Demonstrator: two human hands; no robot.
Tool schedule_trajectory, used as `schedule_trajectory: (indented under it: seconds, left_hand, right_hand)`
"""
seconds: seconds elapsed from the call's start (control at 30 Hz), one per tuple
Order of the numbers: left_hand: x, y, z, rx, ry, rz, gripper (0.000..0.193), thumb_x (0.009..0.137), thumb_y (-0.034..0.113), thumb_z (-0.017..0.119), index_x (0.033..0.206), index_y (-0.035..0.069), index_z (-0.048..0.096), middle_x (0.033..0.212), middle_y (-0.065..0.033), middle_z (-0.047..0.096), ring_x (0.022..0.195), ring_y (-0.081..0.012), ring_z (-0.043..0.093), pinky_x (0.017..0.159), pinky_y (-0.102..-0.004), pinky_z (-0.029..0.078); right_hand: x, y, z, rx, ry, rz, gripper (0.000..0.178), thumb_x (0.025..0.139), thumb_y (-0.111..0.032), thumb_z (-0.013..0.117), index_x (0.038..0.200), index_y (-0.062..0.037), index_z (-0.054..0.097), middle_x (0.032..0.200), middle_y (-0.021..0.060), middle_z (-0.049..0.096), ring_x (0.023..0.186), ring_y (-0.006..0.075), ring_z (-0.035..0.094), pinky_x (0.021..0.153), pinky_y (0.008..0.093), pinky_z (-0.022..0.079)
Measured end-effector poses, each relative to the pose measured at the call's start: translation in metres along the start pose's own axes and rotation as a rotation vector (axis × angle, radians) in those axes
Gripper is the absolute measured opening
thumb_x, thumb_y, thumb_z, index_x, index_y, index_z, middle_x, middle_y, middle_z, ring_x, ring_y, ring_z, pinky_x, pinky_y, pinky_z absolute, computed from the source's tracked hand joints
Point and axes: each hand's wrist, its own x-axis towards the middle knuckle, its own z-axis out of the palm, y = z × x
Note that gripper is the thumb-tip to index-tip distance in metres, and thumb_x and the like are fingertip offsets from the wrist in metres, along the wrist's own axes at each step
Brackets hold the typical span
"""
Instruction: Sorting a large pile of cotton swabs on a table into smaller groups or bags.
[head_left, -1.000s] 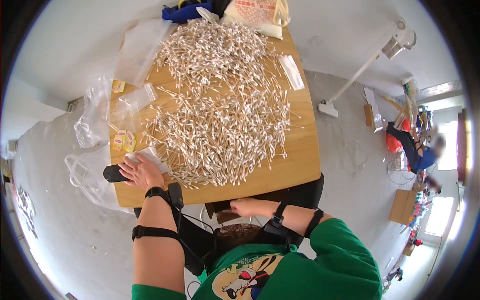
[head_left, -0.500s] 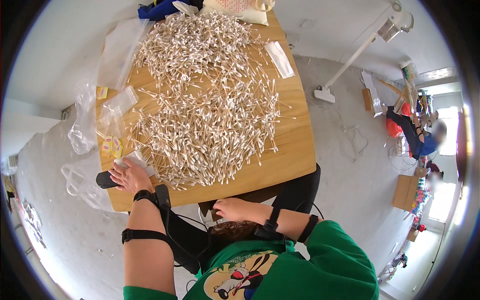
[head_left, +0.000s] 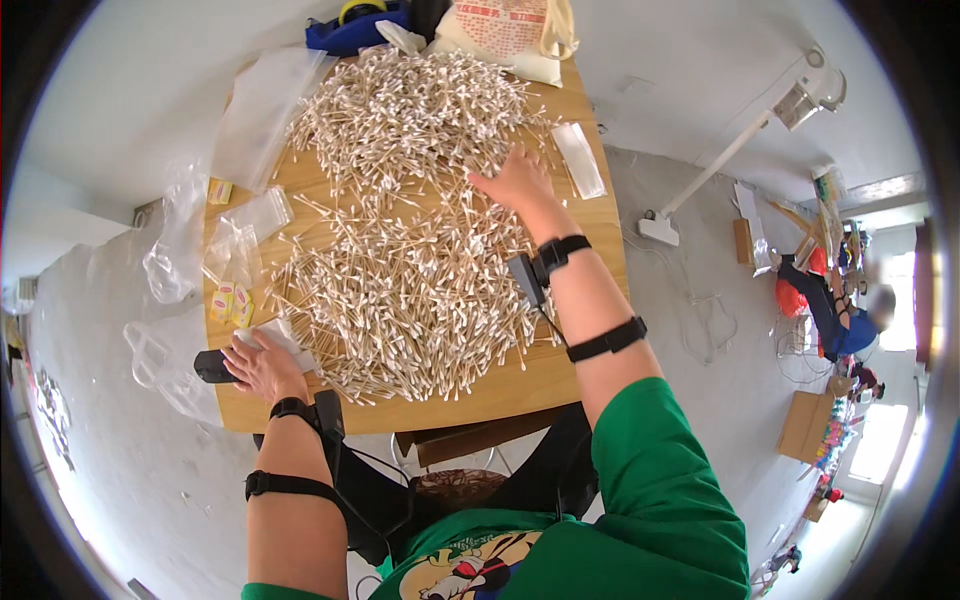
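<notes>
The left hand (head_left: 265,368), fingers spread, lies over a white packet (head_left: 290,338) beside a black object (head_left: 211,367) at the near left corner of the wooden counter (head_left: 608,240). The right hand (head_left: 518,180) reaches to the right edge of the spread cotton swabs (head_left: 400,300). Small yellow boxes (head_left: 232,303) and clear plastic bags (head_left: 262,120) lie left; a pale strip-shaped packet (head_left: 579,160) lies right.

Had cotton swabs (head_left: 400,300) on table (head_left: 550,378), bag (head_left: 500,40) and tape dispenser (head_left: 365,28) behind, boxes (head_left: 230,303) left, packet (head_left: 578,160) right.
</notes>
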Motion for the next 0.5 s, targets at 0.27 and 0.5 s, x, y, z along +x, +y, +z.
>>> schedule_trajectory:
  seconds: [0.27, 0.5]
  left_hand:
    - [0.004, -0.005, 0.003, -0.022, 0.003, 0.029, 0.058, 0.094, 0.048, 0.026, 0.14, 0.012, 0.027, 0.149, -0.0087, 0.017, 0.138, -0.0254, 0.012, 0.11, -0.0472, 0.008]
    - [0.005, -0.008, 0.0, -0.01, 0.021, 0.011, 0.056, 0.094, 0.046, 0.027, 0.139, 0.014, 0.029, 0.148, -0.0072, 0.02, 0.138, -0.0243, 0.014, 0.11, -0.0462, 0.01]
  right_hand:
    - [0.039, -0.031, 0.025, -0.065, 0.071, -0.018, 0.074, 0.073, -0.034, 0.068, 0.125, 0.0087, 0.036, 0.127, 0.0219, 0.041, 0.115, 0.0374, 0.045, 0.091, 0.0417, 0.045]
    - [0.049, -0.019, 0.005, 0.215, 0.04, -0.043, 0.052, 0.068, -0.022, 0.064, 0.106, 0.0117, 0.052, 0.103, 0.028, 0.06, 0.097, 0.0348, 0.06, 0.085, 0.0391, 0.047]
